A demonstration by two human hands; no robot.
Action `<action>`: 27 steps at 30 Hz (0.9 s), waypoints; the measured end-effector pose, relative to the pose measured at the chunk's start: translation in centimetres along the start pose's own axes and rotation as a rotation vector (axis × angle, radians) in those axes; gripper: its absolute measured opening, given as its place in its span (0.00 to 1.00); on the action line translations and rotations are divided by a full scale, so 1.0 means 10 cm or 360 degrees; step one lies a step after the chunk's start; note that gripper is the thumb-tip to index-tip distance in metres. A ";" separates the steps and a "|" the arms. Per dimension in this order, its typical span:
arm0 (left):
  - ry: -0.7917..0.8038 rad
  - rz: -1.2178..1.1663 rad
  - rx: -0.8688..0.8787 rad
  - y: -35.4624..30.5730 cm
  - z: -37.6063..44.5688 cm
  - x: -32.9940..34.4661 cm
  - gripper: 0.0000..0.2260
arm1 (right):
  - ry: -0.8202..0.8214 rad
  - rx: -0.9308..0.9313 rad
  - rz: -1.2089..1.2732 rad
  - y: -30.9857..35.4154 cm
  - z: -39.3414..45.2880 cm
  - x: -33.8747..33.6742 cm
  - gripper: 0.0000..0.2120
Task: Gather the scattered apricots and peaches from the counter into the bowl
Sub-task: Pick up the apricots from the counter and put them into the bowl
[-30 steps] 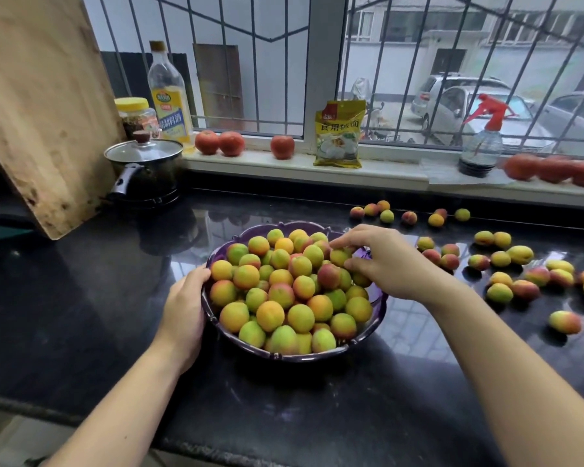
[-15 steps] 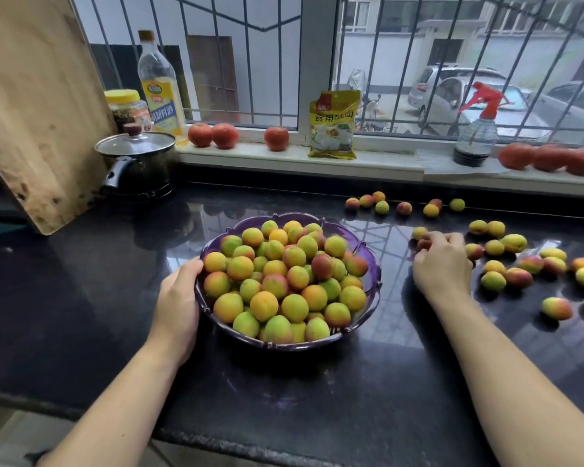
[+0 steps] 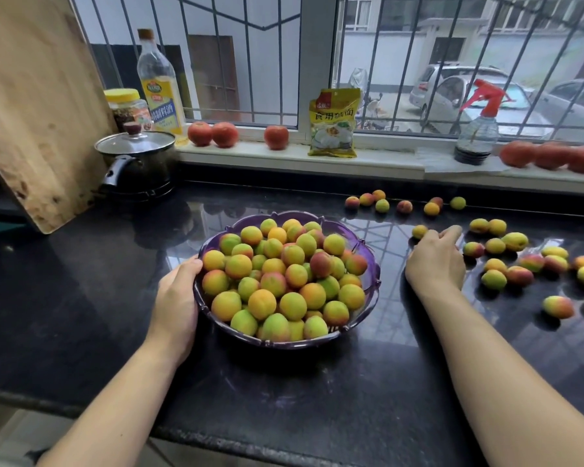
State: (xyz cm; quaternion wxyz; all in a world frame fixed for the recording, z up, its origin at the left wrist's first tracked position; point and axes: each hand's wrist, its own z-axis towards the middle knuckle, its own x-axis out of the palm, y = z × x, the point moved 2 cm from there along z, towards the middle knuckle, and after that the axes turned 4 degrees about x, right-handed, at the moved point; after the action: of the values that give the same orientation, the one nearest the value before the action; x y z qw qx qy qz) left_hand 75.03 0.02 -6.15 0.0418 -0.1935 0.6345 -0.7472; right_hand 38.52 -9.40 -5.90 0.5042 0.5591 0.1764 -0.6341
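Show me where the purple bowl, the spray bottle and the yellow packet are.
purple bowl [image 3: 371, 264]: head view, bare right rim.
spray bottle [image 3: 477, 134]: head view, clear body.
yellow packet [image 3: 333, 124]: head view, middle of front.

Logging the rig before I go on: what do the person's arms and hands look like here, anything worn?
Both forearms are bare as far as the frame shows: no sleeves, gloves or watch in view. The left hand and right hand carry no visible rings or markings. No cables or straps show on either arm.
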 end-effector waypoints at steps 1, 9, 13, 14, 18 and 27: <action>0.0001 -0.0001 -0.0001 0.00 0.00 0.00 0.18 | -0.0006 0.0006 0.0006 -0.01 0.00 0.00 0.10; -0.0008 -0.0019 -0.0023 0.00 0.00 0.00 0.18 | 0.0004 -0.0051 0.0146 -0.05 -0.05 -0.04 0.11; -0.0004 -0.0005 -0.0013 0.00 0.00 -0.01 0.16 | 0.0148 0.0016 0.0176 -0.07 -0.04 -0.07 0.12; -0.0007 -0.0002 -0.0013 0.00 0.00 -0.01 0.16 | 0.0181 0.0038 0.0184 -0.08 -0.04 -0.08 0.13; -0.0004 0.0002 -0.0026 0.02 0.01 -0.01 0.16 | 0.0205 0.0021 0.0419 -0.09 -0.01 -0.18 0.14; 0.0006 0.0012 -0.0007 0.02 0.02 -0.02 0.19 | 0.1031 -0.0826 0.1484 0.29 -0.56 -1.03 0.14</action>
State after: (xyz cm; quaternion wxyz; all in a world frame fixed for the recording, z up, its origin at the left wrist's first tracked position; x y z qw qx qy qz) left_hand 75.30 -0.14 -6.34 0.0430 -0.1898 0.6369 -0.7460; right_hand 42.57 -1.67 2.52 0.7683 0.6005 0.2060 -0.0820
